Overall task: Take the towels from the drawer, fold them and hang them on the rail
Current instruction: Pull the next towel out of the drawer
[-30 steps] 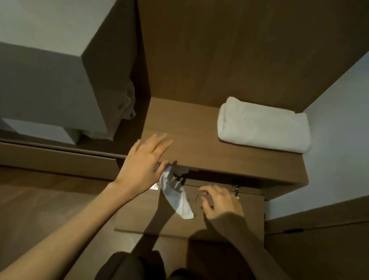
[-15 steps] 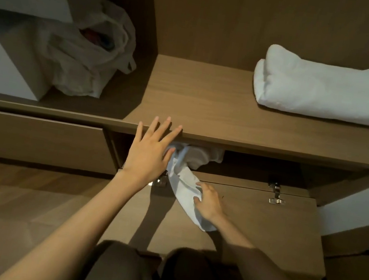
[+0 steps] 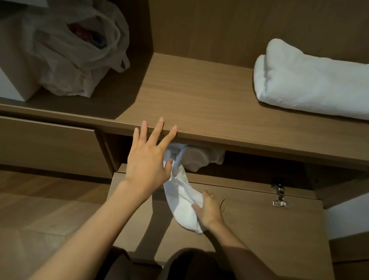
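Note:
A small white towel (image 3: 182,197) hangs out of the dark compartment (image 3: 258,169) under the shelf and lies across the folded-down wooden flap (image 3: 260,235). My right hand (image 3: 210,212) grips its lower end on the flap. More white cloth (image 3: 200,157) shows inside the opening. My left hand (image 3: 148,158) is spread flat, fingertips on the shelf's front edge (image 3: 249,147), thumb touching the towel. No rail is in view.
A folded thick white towel (image 3: 330,86) lies at the right end of the shelf. A white plastic bag (image 3: 77,47) with coloured items sits in the left recess. A shut drawer front (image 3: 29,143) is at left. My knees (image 3: 158,277) are below the flap.
The view has dropped and closed in on the shelf. My right hand has slid onto the towel and taken hold of it; my left hand stays on the shelf edge.

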{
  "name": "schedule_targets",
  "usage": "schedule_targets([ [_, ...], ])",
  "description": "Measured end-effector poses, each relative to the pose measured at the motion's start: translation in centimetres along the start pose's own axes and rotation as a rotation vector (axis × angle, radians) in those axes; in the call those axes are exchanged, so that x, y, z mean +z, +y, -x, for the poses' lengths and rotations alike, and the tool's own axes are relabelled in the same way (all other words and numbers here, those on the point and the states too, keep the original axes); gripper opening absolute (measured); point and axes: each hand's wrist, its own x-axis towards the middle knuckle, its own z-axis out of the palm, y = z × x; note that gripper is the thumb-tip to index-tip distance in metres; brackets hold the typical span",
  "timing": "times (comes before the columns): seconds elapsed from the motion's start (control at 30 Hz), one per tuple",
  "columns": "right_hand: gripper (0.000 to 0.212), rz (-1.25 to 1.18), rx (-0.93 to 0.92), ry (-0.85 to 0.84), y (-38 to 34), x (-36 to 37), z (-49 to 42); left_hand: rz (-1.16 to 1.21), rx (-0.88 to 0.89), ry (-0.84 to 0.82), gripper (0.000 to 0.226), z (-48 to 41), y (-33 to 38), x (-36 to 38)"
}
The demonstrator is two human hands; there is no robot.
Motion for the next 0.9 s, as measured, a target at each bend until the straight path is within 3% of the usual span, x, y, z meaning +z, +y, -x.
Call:
schedule_targets([
  [0.13, 0.008, 0.067, -0.289, 0.197, 0.2, -5.6, 2.1, 0.032, 0.001, 0.007, 0.081, 0.3, 0.3, 0.3],
  [0.23, 0.026, 0.102, -0.463, 0.329, 0.8, -10.9, 4.4, 0.083, -0.014, 0.026, 0.084, 0.7, 0.6, 0.8],
  [0.37, 0.022, 0.158, -0.547, 0.496, 1.3, -17.2, 7.9, 0.178, 0.059, 0.051, 0.086, 1.1, 2.7, 1.3],
  [0.6, 0.010, 0.230, -0.859, 0.616, 1.1, -21.1, 11.5, 0.469, 0.399, -0.220, 0.099, 0.3, 8.7, 3.9],
  [0.67, 0.022, 0.191, -0.873, 0.657, 1.1, -21.4, 12.3, 0.482, 0.454, -0.239, 0.089, 0.0, 9.8, 4.6],
  [0.73, 0.023, 0.080, -0.839, 0.697, 1.1, -21.9, 13.0, 0.467, 0.478, -0.245, 0.063, 0.1, 10.6, 5.0],
  [0.8, 0.022, -0.037, -0.777, 0.753, 1.3, -22.4, 13.6, 0.432, 0.413, -0.266, 0.039, 0.2, 10.3, 5.6],
  [0.9, 0.018, -0.196, -0.671, 0.851, 1.4, -23.1, 14.6, 0.336, 0.241, -0.336, 0.022, -0.1, 8.4, 6.9],
])
